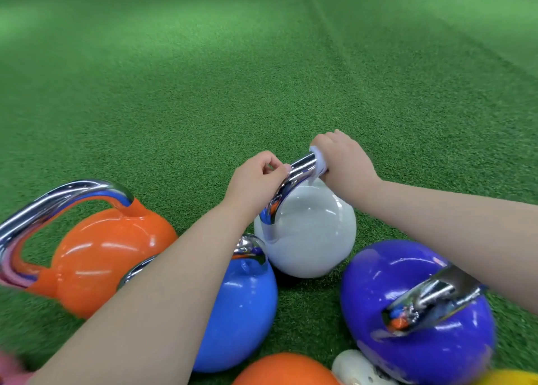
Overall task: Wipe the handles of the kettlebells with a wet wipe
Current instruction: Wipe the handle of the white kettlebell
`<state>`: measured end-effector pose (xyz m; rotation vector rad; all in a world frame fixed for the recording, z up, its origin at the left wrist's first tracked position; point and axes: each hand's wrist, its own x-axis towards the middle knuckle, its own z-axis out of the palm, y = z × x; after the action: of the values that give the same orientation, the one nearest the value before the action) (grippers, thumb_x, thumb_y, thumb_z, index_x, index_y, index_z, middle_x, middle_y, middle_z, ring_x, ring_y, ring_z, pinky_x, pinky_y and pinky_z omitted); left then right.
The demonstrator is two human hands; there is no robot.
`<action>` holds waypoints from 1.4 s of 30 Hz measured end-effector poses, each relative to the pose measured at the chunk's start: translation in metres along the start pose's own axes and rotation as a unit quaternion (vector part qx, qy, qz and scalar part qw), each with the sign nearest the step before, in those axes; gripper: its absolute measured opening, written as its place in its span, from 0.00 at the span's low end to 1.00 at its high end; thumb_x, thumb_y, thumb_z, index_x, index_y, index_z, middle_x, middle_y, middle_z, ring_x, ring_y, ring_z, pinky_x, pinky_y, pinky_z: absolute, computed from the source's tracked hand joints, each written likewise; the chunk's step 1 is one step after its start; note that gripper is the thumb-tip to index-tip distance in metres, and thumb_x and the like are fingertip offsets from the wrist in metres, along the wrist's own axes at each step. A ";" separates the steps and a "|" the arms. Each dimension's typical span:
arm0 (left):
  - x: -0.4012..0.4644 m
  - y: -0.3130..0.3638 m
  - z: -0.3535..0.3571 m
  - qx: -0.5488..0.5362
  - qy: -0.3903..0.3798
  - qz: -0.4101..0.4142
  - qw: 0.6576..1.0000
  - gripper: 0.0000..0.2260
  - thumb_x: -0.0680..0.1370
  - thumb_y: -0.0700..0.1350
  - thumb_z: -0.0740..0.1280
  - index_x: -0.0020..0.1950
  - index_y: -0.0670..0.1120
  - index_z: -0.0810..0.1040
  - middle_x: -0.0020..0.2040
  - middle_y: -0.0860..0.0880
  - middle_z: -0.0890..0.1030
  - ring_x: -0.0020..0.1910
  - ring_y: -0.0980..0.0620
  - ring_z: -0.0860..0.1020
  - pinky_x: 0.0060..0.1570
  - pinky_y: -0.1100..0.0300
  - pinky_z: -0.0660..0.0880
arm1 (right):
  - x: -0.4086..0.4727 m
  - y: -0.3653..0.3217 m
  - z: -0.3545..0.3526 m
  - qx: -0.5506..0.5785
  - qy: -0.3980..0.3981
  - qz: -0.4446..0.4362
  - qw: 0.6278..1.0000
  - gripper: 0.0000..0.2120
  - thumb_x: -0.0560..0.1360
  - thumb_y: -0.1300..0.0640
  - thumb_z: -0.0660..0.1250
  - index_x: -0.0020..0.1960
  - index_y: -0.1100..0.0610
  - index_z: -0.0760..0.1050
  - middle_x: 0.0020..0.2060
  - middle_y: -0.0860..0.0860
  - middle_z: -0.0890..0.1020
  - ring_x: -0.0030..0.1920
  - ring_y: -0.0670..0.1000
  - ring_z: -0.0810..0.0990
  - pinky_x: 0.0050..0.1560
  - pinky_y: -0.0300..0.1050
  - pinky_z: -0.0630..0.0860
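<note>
Right hand is curled round the wet wipe, which is wrapped over the far end of the chrome handle of the grey kettlebell. Left hand is curled at the near bend of the same handle, fingertips pinched against the chrome; whether a full grip is held cannot be told. The bell sits on green turf, just beside a blue kettlebell and near a purple kettlebell. An orange kettlebell lies tilted to the left, handle unwiped as far as can be judged.

Step in hand, judged: the top bar is being wiped while the bell is steadied.

To do it well:
- wipe should be kept wrapped fully round the bar, not just pressed on top
- wipe should be slid along the whole bar toward the left hand, then down both legs to the painted horns
- a twist should be added so the underside is covered
- left hand should be shifted off the chrome before that part is wiped, else a patch is missed
- bell should be held firm; it could roll into the blue one
</note>
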<state>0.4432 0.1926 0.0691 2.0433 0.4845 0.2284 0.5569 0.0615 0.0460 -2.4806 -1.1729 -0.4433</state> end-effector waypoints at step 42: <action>-0.010 0.010 0.006 0.117 0.091 0.211 0.966 0.10 0.75 0.40 0.67 0.55 0.45 0.81 0.42 0.54 0.70 0.47 0.53 0.72 0.47 0.67 0.64 | -0.006 -0.045 -0.033 0.680 -0.017 0.571 0.459 0.29 0.79 0.38 0.48 0.65 0.60 0.68 0.55 0.58 0.78 0.48 0.55 0.79 0.41 0.49 0.75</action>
<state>0.4388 0.1793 0.0750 2.3553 0.1843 0.6473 0.5141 0.0693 0.0808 -1.1315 0.4374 0.7130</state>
